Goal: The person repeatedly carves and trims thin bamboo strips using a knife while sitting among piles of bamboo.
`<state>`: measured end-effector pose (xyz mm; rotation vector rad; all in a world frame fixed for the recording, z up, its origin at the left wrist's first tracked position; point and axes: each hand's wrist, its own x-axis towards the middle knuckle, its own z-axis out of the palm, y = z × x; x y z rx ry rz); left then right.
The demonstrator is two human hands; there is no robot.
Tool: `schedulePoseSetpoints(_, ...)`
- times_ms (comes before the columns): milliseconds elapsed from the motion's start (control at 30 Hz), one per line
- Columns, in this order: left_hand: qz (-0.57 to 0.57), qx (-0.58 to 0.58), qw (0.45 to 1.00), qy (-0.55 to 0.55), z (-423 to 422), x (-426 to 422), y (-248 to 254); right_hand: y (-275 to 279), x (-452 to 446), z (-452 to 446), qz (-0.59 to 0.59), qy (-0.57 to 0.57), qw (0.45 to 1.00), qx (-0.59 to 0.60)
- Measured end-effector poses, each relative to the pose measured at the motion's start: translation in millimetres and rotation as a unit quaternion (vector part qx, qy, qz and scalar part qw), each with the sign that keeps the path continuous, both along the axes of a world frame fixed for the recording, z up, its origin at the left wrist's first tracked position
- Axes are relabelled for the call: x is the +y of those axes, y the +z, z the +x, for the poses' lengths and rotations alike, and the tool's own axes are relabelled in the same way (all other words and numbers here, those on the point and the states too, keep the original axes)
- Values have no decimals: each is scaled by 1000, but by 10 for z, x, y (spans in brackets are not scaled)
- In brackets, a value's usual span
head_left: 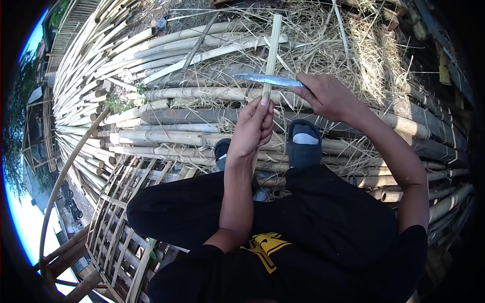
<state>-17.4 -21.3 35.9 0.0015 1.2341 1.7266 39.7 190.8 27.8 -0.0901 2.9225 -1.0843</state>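
A narrow bamboo strip (273, 48) stands out upward from my left hand (253, 123), whose fingers are wrapped round it with the thumb along its face. My right hand (323, 96) grips a knife at its handle, which the fingers hide. The knife (268, 79) points left, and its shiny blade crosses the strip just above my left thumb. Whether the edge bites into the bamboo cannot be made out. Below my left hand the strip's lower part runs down toward my lap, mostly hidden.
Bamboo poles (202, 93) lie side by side under and around my sandalled feet (305, 144). Loose shavings (374, 65) cover the ground at the upper right. A woven bamboo lattice (118, 227) is at my left, beside a curved pole (65, 166).
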Motion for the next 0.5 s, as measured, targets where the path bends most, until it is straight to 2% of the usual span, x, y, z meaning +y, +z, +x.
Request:
schedulePoseSetpoints(367,-16,24,1000,-8,23,26,-48,8,-72,42,11,24,999,-28)
schedulePoseSetpoints(500,-12,13,1000,-13,33,17,-47,-71,-76,66,27,25,999,23)
